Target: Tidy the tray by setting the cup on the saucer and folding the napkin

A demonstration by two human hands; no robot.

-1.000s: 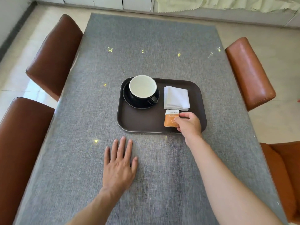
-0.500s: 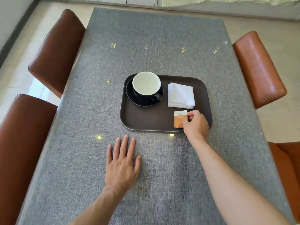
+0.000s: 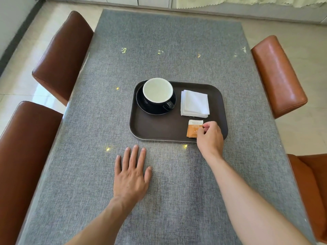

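A dark brown tray (image 3: 155,128) lies on the grey table. On its left part a black cup with a white inside (image 3: 157,91) stands upright on a black saucer (image 3: 141,103), handle toward the front right. A folded white napkin (image 3: 194,104) lies on the tray's right part. Just in front of the napkin is an orange and white sachet (image 3: 192,129). My right hand (image 3: 209,137) pinches the sachet's right edge at the tray's front right corner. My left hand (image 3: 131,174) rests flat on the table in front of the tray, fingers spread, holding nothing.
The table (image 3: 159,50) has a grey textured cover. Two brown leather chairs (image 3: 60,55) (image 3: 21,156) stand along the left side. Two orange-brown chairs (image 3: 277,75) (image 3: 311,191) stand along the right side. A tiled floor and pale cabinets (image 3: 141,0) lie beyond.
My right hand has shifted slightly right along the sachet and now pinches its right edge. The left hand stays flat. The camera view has drifted a little.
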